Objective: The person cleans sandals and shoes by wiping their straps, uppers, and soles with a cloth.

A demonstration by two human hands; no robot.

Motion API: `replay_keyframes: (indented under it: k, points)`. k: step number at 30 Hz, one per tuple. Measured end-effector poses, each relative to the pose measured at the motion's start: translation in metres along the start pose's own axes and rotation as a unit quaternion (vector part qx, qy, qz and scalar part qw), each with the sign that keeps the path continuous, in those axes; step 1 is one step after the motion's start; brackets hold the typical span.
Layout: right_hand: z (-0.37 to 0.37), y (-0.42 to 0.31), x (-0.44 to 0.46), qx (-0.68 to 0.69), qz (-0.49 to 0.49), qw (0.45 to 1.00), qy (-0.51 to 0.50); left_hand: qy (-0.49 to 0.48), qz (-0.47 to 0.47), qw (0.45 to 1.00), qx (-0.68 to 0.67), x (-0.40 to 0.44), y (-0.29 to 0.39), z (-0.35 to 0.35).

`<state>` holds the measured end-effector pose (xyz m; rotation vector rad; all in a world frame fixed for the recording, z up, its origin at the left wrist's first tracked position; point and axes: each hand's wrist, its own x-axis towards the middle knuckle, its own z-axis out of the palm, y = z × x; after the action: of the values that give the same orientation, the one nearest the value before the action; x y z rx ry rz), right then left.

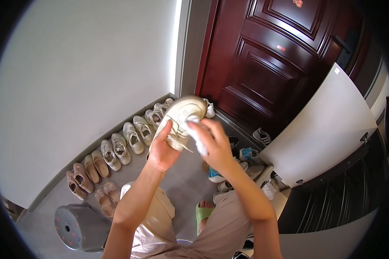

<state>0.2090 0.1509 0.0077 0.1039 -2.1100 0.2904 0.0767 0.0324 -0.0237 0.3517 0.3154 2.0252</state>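
Note:
A cream lace-up shoe (183, 113) with a perforated upper is raised in front of me, its toe pointing up and away. My left hand (165, 149) grips it around the side and heel, thumb near the laces. In my right hand (214, 144) is a white cloth or tissue (196, 136), its fingers closed around it. The cloth touches or lies right against the shoe's upper; some motion blur hides the exact contact. One shoelace end hangs down beside the left hand.
Pairs of shoes (134, 137) line the left wall. A grey stool (80, 226) stands at lower left. More shoes (250, 155) are heaped on the right, near an open white cabinet door (320, 129). A dark red door (263, 64) is ahead. A green slipper (203, 213) is on my foot.

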Motion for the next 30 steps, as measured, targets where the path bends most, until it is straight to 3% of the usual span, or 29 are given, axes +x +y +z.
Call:
replay_keyframes:
  k: [4,7,9,10,15,17,18,21,23,25,27,30]
  points:
    - [-0.015,0.018,0.006,-0.025,0.106,0.987,0.122,-0.005,-0.004,1.0,0.029,-0.003,-0.014,0.008]
    - [-0.009,0.002,0.003,-0.013,0.082,0.994,0.067,0.001,-0.016,0.999,0.03,-0.005,-0.02,0.009]
    - [0.002,0.0,-0.001,0.007,-0.018,1.0,-0.004,-0.02,-0.031,0.998,0.047,-0.004,-0.018,0.0]
    - [0.003,-0.002,-0.004,0.003,-0.007,1.0,-0.007,-0.02,-0.034,0.998,0.043,-0.004,-0.018,0.0]
    - [-0.017,0.012,0.002,-0.058,0.096,0.989,0.101,-0.013,-0.019,0.994,0.106,-0.004,-0.02,0.0]
    - [-0.013,0.015,0.002,-0.047,0.101,0.984,0.142,-0.019,0.001,0.978,0.209,-0.005,-0.024,0.002]
    - [-0.014,0.008,0.004,-0.052,0.072,0.991,0.1,-0.019,0.002,0.978,0.208,-0.006,-0.025,-0.001]
    - [0.0,-0.003,0.001,-0.028,-0.042,0.998,0.035,0.011,0.064,0.919,0.389,-0.005,-0.032,-0.015]
    - [-0.002,0.003,0.002,-0.064,-0.049,0.996,0.048,0.002,0.079,0.923,0.376,-0.004,-0.035,-0.018]
    - [-0.018,0.011,0.01,-0.101,0.01,0.991,0.087,0.038,0.104,0.87,0.48,-0.009,-0.034,-0.002]
    - [-0.019,0.021,0.011,-0.104,0.07,0.985,0.119,0.042,0.097,0.869,0.483,-0.014,-0.035,0.004]
    - [-0.011,0.012,0.007,-0.079,0.023,0.995,0.052,0.041,0.086,0.867,0.49,-0.011,-0.037,-0.006]
